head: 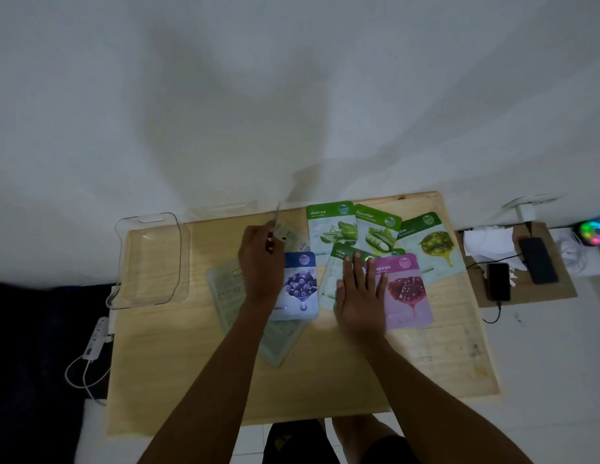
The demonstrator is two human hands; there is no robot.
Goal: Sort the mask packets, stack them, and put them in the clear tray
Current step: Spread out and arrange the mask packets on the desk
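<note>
Clearly the sorting is only begun: from the head camera, mask packets lie fanned and overlapping across the wooden table (325, 380), and the clear tray (147, 262) sits at its far left corner with nothing in it.

The left hand (260, 262) has its fingers closed on the edge of one packet (277, 218), lifted and seen nearly edge-on, blurred. The right hand (358, 296) lies flat and open, gripping nothing, pressing on the near olive packet (335, 262) and the pomegranate packet (409, 293) beside it. A blueberry packet (300, 286) sits between the hands; aloe vera (330, 226), cucumber (379, 232) and a second olive packet (432, 242) lie beyond.

To do this well, I would turn the lifted packet face up, read it, and lay like on like, starting with the two olives, edges squared.
</note>
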